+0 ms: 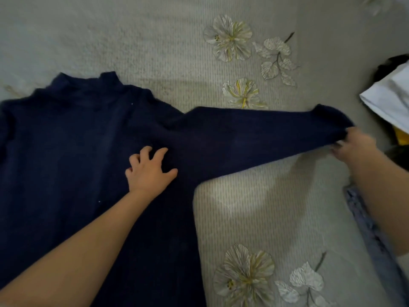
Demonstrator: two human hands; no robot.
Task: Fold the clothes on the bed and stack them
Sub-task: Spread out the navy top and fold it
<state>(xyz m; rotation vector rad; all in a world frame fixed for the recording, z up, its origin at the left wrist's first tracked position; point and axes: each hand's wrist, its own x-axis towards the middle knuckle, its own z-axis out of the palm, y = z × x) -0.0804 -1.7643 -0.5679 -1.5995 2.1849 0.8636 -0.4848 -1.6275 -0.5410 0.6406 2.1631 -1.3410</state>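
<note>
Dark blue sweater lay flat on the bed's pale flowered cover, body filling the left side and running off the near edge, collar pointing toward the far edge. Left hand rested on the sweater's body close to where the sleeve joins, fingers spread and bent, tips pressing the knit, nothing gripped. Sleeve stretched out straight toward the bed's right edge, outer end raised off the cover with a shadow beneath it. Right hand, blurred, pinched the cuff and held it up. Against the right edge sat a folded white cloth, with something yellow just under it.
</note>
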